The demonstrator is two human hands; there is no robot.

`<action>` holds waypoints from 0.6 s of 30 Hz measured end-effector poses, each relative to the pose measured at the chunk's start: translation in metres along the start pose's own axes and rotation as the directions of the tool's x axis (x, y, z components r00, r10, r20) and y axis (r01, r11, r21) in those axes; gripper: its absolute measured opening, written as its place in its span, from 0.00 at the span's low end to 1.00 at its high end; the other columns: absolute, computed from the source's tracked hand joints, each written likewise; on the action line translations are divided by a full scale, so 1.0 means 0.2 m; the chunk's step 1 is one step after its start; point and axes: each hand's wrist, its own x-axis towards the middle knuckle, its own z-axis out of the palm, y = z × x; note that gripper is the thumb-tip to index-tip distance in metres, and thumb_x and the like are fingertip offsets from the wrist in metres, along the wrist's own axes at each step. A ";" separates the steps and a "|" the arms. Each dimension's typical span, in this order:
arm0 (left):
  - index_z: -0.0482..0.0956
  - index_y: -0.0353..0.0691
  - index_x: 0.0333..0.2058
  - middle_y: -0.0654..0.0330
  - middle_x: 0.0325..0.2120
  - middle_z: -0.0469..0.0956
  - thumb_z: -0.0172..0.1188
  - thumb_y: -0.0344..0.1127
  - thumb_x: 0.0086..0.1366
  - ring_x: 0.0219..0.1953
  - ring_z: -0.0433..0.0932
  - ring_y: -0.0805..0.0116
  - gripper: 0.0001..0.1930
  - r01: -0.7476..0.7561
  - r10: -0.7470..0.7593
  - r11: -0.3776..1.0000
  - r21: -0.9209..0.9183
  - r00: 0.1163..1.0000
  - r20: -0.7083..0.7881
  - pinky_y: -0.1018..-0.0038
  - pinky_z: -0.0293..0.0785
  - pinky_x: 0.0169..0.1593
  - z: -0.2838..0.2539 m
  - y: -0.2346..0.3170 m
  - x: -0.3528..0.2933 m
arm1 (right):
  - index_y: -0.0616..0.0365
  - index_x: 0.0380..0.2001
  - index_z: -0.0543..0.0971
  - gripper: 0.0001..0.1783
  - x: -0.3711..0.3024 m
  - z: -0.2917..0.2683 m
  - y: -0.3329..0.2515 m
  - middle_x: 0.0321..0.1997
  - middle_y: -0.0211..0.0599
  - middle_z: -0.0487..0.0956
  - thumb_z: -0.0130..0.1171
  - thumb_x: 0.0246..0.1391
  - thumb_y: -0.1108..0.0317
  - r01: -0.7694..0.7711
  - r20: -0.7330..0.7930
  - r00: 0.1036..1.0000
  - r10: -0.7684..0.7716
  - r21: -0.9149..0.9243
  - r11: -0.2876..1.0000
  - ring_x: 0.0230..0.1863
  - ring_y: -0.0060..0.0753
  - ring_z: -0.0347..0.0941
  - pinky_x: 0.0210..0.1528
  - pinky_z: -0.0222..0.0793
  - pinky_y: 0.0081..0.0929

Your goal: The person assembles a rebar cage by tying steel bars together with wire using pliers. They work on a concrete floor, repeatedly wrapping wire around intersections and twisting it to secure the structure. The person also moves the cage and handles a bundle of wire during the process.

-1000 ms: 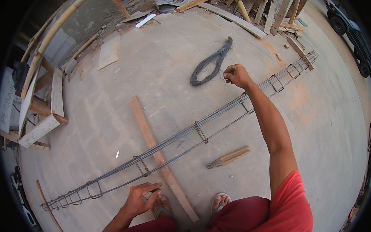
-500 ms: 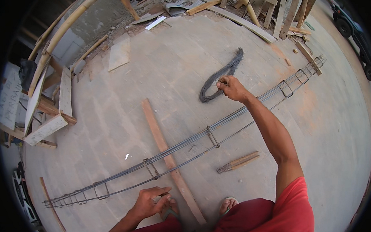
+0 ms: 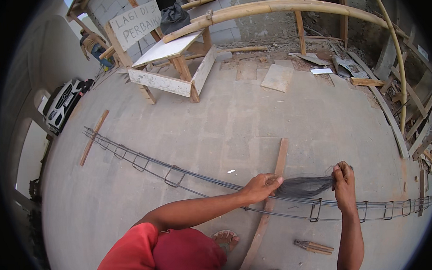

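Observation:
A looped bundle of thin dark tie wire (image 3: 306, 186) stretches between my two hands, lifted above the floor. My left hand (image 3: 261, 187) is closed on one end of it, and my right hand (image 3: 344, 182) grips the other, where loose strands stick out. Just below the bundle runs a long steel rebar cage (image 3: 198, 185) with square stirrups spaced along its bars. A wooden plank (image 3: 260, 233) passes under its middle. Pincers (image 3: 314, 246) with rusty-brown handles lie on the floor near my right forearm.
A short wood strip (image 3: 94, 138) supports the cage's left end. Beyond stands a wooden trestle (image 3: 161, 82) with a hand-lettered board (image 3: 135, 24). Bamboo poles (image 3: 287, 7) and scrap timber (image 3: 415, 113) lie along the wall. Far left are a parked white car (image 3: 62, 103) and another person (image 3: 95, 46).
The wire bundle, lying on the floor before, is now up and stretched between both hands. My left hand has come over to its end. My view has swung left.

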 end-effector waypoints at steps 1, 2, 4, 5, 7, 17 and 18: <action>0.70 0.23 0.64 0.43 0.50 0.80 0.45 0.71 0.76 0.47 0.84 0.59 0.47 0.111 -0.110 0.993 -0.043 0.994 0.028 0.68 0.88 0.43 -0.01 0.10 0.06 | 0.55 0.30 0.67 0.17 -0.01 -0.02 -0.03 0.24 0.22 0.62 0.49 0.76 0.61 0.041 -0.004 0.999 -0.041 0.016 0.999 0.22 0.12 0.55 0.22 0.57 0.21; 0.72 0.24 0.61 0.42 0.49 0.78 0.42 0.74 0.75 0.47 0.83 0.57 0.48 0.191 -0.192 0.978 -0.078 0.981 0.003 0.68 0.88 0.42 -0.02 0.11 0.11 | 0.54 0.30 0.67 0.17 -0.04 -0.01 -0.09 0.24 0.22 0.62 0.50 0.76 0.60 0.062 0.030 0.998 -0.062 0.001 0.998 0.22 0.12 0.55 0.22 0.56 0.20; 0.68 0.22 0.65 0.34 0.54 0.77 0.41 0.74 0.75 0.54 0.82 0.50 0.50 0.209 -0.203 0.976 -0.056 0.975 0.087 0.57 0.87 0.46 -0.02 0.06 0.23 | 0.53 0.31 0.67 0.18 -0.08 0.02 -0.21 0.25 0.22 0.62 0.52 0.76 0.56 0.099 0.037 0.994 -0.098 -0.023 0.995 0.22 0.13 0.54 0.21 0.54 0.19; 0.68 0.24 0.66 0.35 0.56 0.77 0.42 0.74 0.75 0.57 0.80 0.50 0.49 0.265 -0.257 0.964 -0.038 0.955 0.148 0.56 0.85 0.51 0.01 0.14 0.21 | 0.52 0.31 0.67 0.19 -0.10 0.01 -0.25 0.25 0.22 0.63 0.53 0.76 0.54 0.104 0.013 0.995 -0.104 -0.037 0.994 0.22 0.13 0.54 0.21 0.53 0.19; 0.70 0.28 0.67 0.41 0.60 0.77 0.45 0.72 0.75 0.63 0.77 0.53 0.47 0.310 -0.246 0.937 -0.158 0.912 0.329 0.57 0.81 0.58 0.12 0.09 0.24 | 0.53 0.31 0.67 0.19 -0.12 0.03 -0.32 0.24 0.22 0.63 0.52 0.76 0.55 0.117 -0.004 0.993 -0.117 -0.031 0.993 0.22 0.12 0.54 0.20 0.52 0.19; 0.76 0.39 0.44 0.62 0.32 0.77 0.61 0.51 0.75 0.33 0.78 0.71 0.19 0.183 -0.167 0.584 -0.791 0.980 0.103 0.69 0.78 0.34 0.51 0.02 0.11 | 0.62 0.37 0.78 0.13 -0.45 0.22 -0.56 0.33 0.58 0.82 0.52 0.73 0.65 0.478 0.333 0.872 -0.360 -0.413 0.775 0.35 0.61 0.82 0.34 0.72 0.46; 0.76 0.38 0.46 0.62 0.32 0.77 0.62 0.51 0.75 0.34 0.78 0.71 0.19 0.120 -0.216 0.612 -0.781 0.976 -0.020 0.68 0.78 0.36 0.48 0.10 0.10 | 0.65 0.40 0.77 0.13 -0.48 0.26 -0.60 0.34 0.61 0.81 0.53 0.73 0.64 0.520 0.435 0.834 -0.339 -0.416 0.746 0.36 0.67 0.79 0.35 0.72 0.49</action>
